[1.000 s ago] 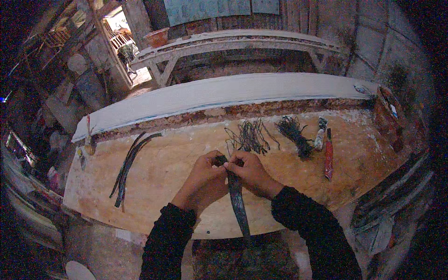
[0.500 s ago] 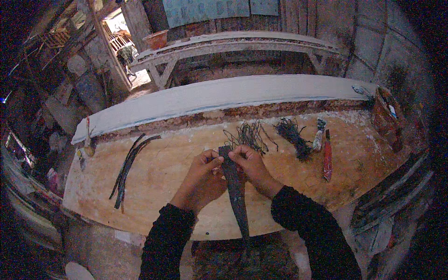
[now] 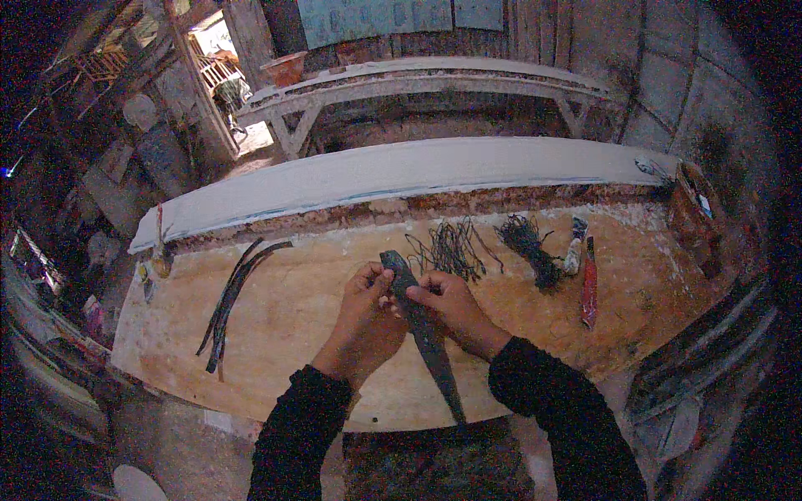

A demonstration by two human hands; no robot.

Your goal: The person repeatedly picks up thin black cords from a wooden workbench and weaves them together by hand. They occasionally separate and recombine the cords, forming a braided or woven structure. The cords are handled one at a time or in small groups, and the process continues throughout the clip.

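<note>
Over the near middle of a pale wooden board (image 3: 284,334), a dark strip (image 3: 436,355) slants, broad at its far end, tapering nearward. The left hand (image 3: 368,321), fingers curled, pinches its broad end; the right hand (image 3: 458,311) seemingly grips its edge, fingertips partly hidden. Beyond stands a long bench (image 3: 401,84).

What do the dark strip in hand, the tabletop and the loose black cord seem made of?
Dark strip: perhaps rubber, its tapering face dull grey-black; leather or plastic possible.
Tabletop: probably wood or plywood, worn and matte, judging by its tan, smeared face.
Loose black cord: thin, kinked, dull strands suggest twine; fibre too small to tell.
</note>
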